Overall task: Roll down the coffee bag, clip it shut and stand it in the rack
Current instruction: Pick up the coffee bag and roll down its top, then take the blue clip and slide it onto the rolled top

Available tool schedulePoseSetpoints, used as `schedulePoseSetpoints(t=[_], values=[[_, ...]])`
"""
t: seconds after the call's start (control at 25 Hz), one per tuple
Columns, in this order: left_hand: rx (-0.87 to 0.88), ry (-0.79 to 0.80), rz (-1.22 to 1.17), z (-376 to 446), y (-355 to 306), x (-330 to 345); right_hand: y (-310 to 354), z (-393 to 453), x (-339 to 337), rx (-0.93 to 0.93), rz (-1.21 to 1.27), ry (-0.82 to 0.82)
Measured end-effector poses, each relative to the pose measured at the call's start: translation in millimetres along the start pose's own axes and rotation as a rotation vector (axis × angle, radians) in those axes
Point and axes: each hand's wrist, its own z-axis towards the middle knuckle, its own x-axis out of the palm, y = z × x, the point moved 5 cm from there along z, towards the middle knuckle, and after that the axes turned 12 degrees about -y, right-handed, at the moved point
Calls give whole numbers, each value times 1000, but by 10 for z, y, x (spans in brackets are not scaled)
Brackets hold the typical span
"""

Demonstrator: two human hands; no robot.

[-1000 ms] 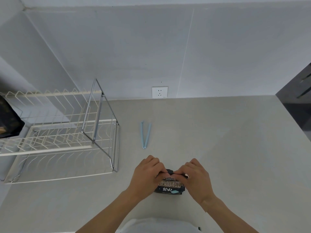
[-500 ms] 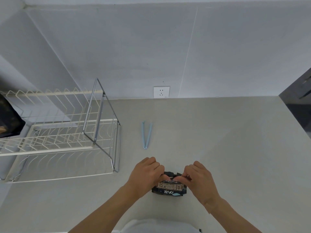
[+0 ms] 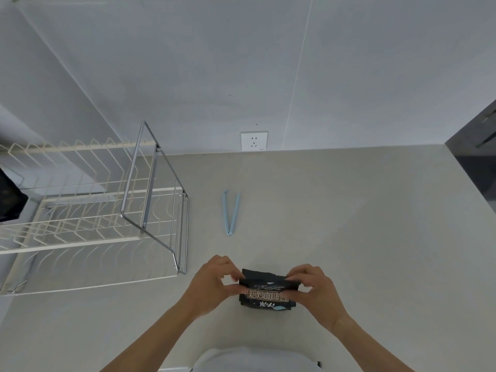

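Observation:
A small black coffee bag (image 3: pixel 267 294) with pale lettering stands on the grey counter near its front edge. My left hand (image 3: pixel 212 284) pinches the bag's upper left corner and my right hand (image 3: pixel 315 288) pinches its upper right corner. The bag's top edge shows between my fingers as a flat black strip. A light blue clip (image 3: pixel 230 212) lies open in a narrow V on the counter, a short way beyond the bag. The cream wire rack (image 3: pixel 88 237) with a chrome frame stands to the left, apart from both hands.
A white wall socket (image 3: pixel 254 140) sits just above the counter's back edge. A dark object (image 3: pixel 9 200) rests at the far left by the rack. A dark surface (image 3: pixel 475 162) borders the counter on the right.
My hands have spread apart along the bag's top, and more of the bag's upper strip and front label now shows between them. The clip and rack stay put.

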Motion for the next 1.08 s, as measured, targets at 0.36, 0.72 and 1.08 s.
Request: schedulePoseSetpoints(t=[0.36,0.72,1.08], values=[[-424,309,-169,453,433,-35,-94,30,43,14,-7,17],[-257,-51,547,1216,624,123,-111,25,47,23,-2,13],[-134,-119,643,1221,601,218,-126,59,48,15,-3,27]])
